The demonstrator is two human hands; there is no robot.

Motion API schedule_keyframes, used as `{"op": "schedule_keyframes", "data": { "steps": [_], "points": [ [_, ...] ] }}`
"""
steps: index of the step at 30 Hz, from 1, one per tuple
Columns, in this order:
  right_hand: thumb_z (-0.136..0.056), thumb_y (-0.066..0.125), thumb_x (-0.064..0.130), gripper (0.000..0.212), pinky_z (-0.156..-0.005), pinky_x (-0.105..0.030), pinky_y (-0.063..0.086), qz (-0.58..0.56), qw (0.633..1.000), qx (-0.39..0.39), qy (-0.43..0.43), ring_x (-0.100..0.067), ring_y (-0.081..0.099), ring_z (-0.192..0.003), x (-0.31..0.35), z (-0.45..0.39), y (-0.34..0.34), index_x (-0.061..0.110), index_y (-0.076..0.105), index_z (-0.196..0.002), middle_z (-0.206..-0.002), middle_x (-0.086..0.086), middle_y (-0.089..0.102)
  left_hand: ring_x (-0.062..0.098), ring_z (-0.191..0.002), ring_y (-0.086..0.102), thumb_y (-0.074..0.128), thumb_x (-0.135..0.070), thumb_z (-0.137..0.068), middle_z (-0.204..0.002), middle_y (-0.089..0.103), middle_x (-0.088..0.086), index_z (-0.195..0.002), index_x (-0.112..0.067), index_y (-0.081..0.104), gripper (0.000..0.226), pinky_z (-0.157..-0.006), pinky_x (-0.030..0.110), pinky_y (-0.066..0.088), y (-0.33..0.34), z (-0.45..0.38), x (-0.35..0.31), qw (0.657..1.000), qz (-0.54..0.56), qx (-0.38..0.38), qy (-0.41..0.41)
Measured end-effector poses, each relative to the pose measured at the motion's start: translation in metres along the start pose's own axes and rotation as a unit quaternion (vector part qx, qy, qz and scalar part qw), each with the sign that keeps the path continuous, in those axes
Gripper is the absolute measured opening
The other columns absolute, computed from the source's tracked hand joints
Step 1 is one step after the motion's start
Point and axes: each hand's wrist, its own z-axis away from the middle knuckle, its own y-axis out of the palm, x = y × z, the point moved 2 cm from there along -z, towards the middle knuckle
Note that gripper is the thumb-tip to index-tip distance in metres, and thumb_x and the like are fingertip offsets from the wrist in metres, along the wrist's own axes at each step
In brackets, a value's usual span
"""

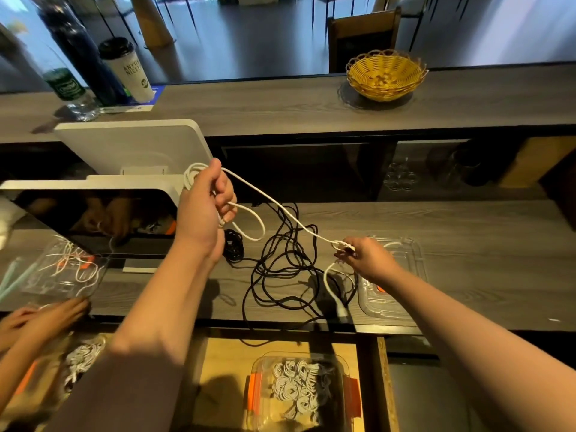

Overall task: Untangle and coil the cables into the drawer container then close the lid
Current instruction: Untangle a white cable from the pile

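My left hand [204, 204] is raised above the counter and grips a coil of white cable [274, 207] with loops sticking out behind the fingers. The cable runs taut down to my right hand [363, 255], which pinches it near a knot; its loose end hangs to a white plug [341, 310]. A tangled black cable [280, 263] sprawls on the counter between my hands. In the open drawer below sits a clear container [299, 391] with orange clips, holding several coiled white cables. Its clear lid [396, 285] lies on the counter under my right hand.
Another person's hands [40, 316] work at the left beside a second clear container [62, 269] with white cables. A white-framed monitor [93, 210] stands at left. On the upper ledge are a yellow wicker basket [385, 74], a cup [129, 70] and a bottle [70, 88].
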Motion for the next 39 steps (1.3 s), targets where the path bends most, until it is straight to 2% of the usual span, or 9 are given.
{"op": "schedule_keyframes", "data": {
  "steps": [3, 7, 11, 15, 20, 25, 32, 35, 39],
  "points": [
    [-0.093, 0.065, 0.019, 0.010, -0.076, -0.025, 0.049, -0.056, 0.998, 0.005, 0.020, -0.009, 0.060, -0.091, -0.002, 0.002, 0.003, 0.027, 0.065, -0.099, -0.101, 0.007, 0.066, 0.008, -0.047, 0.028, 0.048, -0.033, -0.104, -0.051, 0.035, -0.009, -0.064, -0.023, 0.048, 0.041, -0.046, 0.022, 0.022, -0.002, 0.002, 0.002, 0.993, -0.117, -0.006, -0.013],
    [-0.088, 0.071, 0.017, 0.047, -0.100, -0.030, 0.046, -0.125, 0.991, -0.029, -0.024, -0.007, 0.052, -0.119, 0.027, 0.004, 0.001, 0.028, 0.057, -0.131, -0.131, 0.010, 0.056, 0.008, -0.049, 0.033, 0.051, -0.034, -0.102, -0.051, 0.037, -0.008, -0.062, -0.022, 0.052, 0.041, -0.050, 0.023, 0.029, 0.010, 0.015, 0.010, 0.984, -0.172, 0.025, -0.028],
    [-0.085, 0.075, 0.021, 0.045, -0.076, -0.017, 0.049, -0.188, 0.972, -0.026, -0.136, -0.001, 0.058, -0.092, 0.089, 0.009, -0.001, 0.030, 0.058, -0.126, -0.115, 0.014, 0.059, 0.010, -0.053, 0.036, 0.054, -0.035, -0.100, -0.053, 0.038, -0.005, -0.064, -0.019, 0.053, 0.040, -0.058, 0.028, 0.032, 0.029, 0.021, 0.018, 0.971, -0.223, 0.068, -0.046],
    [-0.089, 0.072, 0.016, 0.016, -0.070, -0.025, 0.054, -0.234, 0.954, 0.024, -0.184, -0.012, 0.063, -0.077, 0.120, 0.011, 0.008, 0.020, 0.068, -0.104, -0.092, 0.003, 0.068, 0.011, -0.054, 0.042, 0.053, -0.035, -0.101, -0.051, 0.040, -0.007, -0.066, -0.016, 0.054, 0.039, -0.056, 0.021, 0.038, 0.035, 0.022, 0.019, 0.968, -0.231, 0.090, -0.050],
    [-0.093, 0.065, 0.014, 0.005, -0.069, -0.021, 0.054, -0.271, 0.957, 0.020, -0.099, -0.003, 0.066, -0.073, 0.108, 0.006, 0.018, 0.017, 0.069, -0.094, -0.085, 0.002, 0.069, 0.007, -0.051, 0.037, 0.051, -0.036, -0.102, -0.055, 0.038, -0.005, -0.067, -0.019, 0.055, 0.039, -0.052, 0.022, 0.032, 0.031, 0.023, 0.009, 0.981, -0.177, 0.066, -0.047],
    [-0.095, 0.061, 0.015, 0.008, -0.088, -0.035, 0.058, -0.230, 0.972, 0.041, 0.004, -0.010, 0.068, -0.091, 0.060, -0.001, 0.035, 0.022, 0.066, -0.094, -0.096, 0.000, 0.069, 0.009, -0.052, 0.030, 0.046, -0.036, -0.104, -0.054, 0.035, -0.008, -0.065, -0.025, 0.053, 0.041, -0.051, 0.027, 0.022, 0.020, 0.019, -0.019, 0.997, -0.063, 0.047, -0.013],
    [-0.096, 0.061, 0.013, 0.006, -0.090, -0.043, 0.057, -0.227, 0.969, 0.027, 0.096, -0.026, 0.069, -0.095, -0.003, -0.005, 0.047, 0.014, 0.066, -0.094, -0.094, -0.008, 0.070, 0.010, -0.048, 0.024, 0.043, -0.032, -0.104, -0.049, 0.030, -0.009, -0.064, -0.023, 0.045, 0.041, -0.045, 0.024, 0.021, -0.002, 0.002, -0.050, 0.998, 0.035, -0.009, 0.045],
    [-0.098, 0.058, 0.012, 0.009, -0.085, -0.040, 0.057, -0.274, 0.957, -0.023, 0.097, -0.031, 0.068, -0.096, -0.010, -0.005, 0.037, 0.015, 0.065, -0.094, -0.094, -0.011, 0.070, 0.009, -0.046, 0.023, 0.046, -0.033, -0.103, -0.048, 0.030, -0.009, -0.064, -0.023, 0.046, 0.040, -0.042, 0.022, 0.020, -0.017, -0.007, -0.044, 0.999, 0.017, -0.033, 0.026],
    [-0.099, 0.056, 0.016, 0.011, -0.071, -0.026, 0.055, -0.315, 0.942, -0.106, 0.048, -0.020, 0.066, -0.082, 0.013, -0.004, 0.005, 0.017, 0.067, -0.098, -0.091, -0.009, 0.069, 0.008, -0.049, 0.029, 0.052, -0.036, -0.101, -0.052, 0.036, -0.009, -0.067, -0.024, 0.052, 0.036, -0.048, 0.024, 0.024, -0.029, -0.006, -0.016, 0.983, -0.157, -0.075, -0.059]
  ]
}}
